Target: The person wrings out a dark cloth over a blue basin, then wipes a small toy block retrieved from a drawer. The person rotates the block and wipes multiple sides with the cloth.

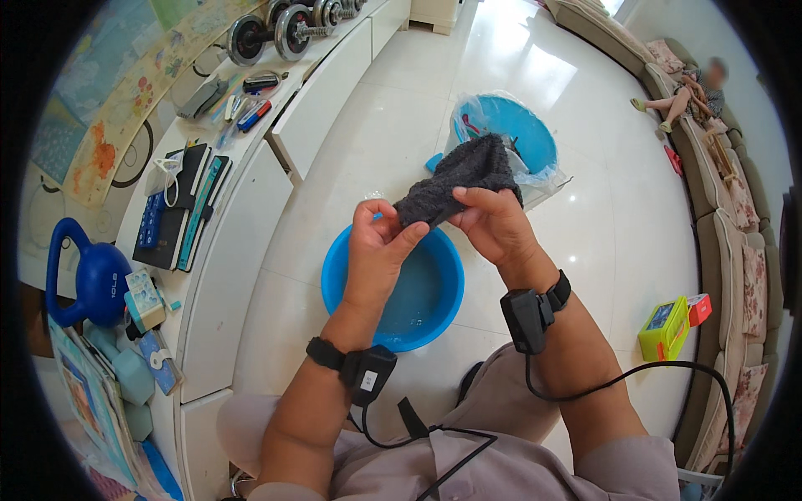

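A dark grey, fuzzy cloth (463, 172) is stretched between my two hands. My left hand (382, 235) pinches its near left end between thumb and fingers. At its right end my right hand (495, 219) grips it, the thumb lying on top. Below the hands a round blue plastic basin (456, 275) stands on the floor, holding cloudy water (410, 297). Just beyond the cloth is a blue bin (539, 125) with a clear plastic liner and some items inside, partly hidden by the cloth.
Along the left runs a white cabinet (235, 275) with a drawer (326, 100) pulled out, bearing dumbbells (294, 31), notebooks (182, 232) and a blue kettlebell (103, 282). A yellow-green box (664, 329) is on the right floor. A person (695, 100) sits on the sofa (708, 250). Black cables (626, 376) trail from my wrists.
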`<action>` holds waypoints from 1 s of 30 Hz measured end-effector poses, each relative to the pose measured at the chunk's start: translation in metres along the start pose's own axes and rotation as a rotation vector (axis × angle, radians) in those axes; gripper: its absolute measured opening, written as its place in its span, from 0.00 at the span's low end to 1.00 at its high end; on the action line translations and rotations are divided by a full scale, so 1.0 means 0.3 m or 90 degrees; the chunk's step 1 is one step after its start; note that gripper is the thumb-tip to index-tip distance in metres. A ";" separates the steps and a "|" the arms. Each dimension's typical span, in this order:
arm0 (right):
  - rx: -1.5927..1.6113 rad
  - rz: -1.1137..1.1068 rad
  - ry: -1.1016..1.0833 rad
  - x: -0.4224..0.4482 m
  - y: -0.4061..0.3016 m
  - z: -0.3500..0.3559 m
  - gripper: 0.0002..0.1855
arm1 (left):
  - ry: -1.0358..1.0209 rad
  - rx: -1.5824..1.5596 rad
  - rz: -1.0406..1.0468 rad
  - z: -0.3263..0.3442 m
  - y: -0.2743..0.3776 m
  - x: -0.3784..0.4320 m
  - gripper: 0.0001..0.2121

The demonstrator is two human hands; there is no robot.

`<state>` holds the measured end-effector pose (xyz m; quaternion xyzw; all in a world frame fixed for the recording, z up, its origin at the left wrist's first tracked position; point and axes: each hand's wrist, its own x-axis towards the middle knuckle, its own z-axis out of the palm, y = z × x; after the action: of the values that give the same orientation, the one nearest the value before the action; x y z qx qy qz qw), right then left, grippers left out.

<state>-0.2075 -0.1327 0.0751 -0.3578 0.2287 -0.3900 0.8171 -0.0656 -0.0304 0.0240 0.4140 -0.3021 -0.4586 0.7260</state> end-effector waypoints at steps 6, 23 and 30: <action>-0.100 0.005 -0.010 -0.018 0.020 0.044 0.24 | -0.047 0.013 0.101 0.019 -0.001 0.013 0.20; -0.110 -0.033 0.008 -0.004 0.040 0.024 0.21 | 0.033 0.447 0.318 0.038 0.072 -0.002 0.10; -0.099 -0.012 -0.018 -0.004 0.046 0.015 0.22 | 0.044 0.205 0.111 0.014 0.024 0.022 0.07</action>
<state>-0.1985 -0.1239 0.0676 -0.4280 0.2435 -0.3732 0.7863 -0.0633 -0.0362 0.0326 0.5127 -0.3809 -0.3253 0.6973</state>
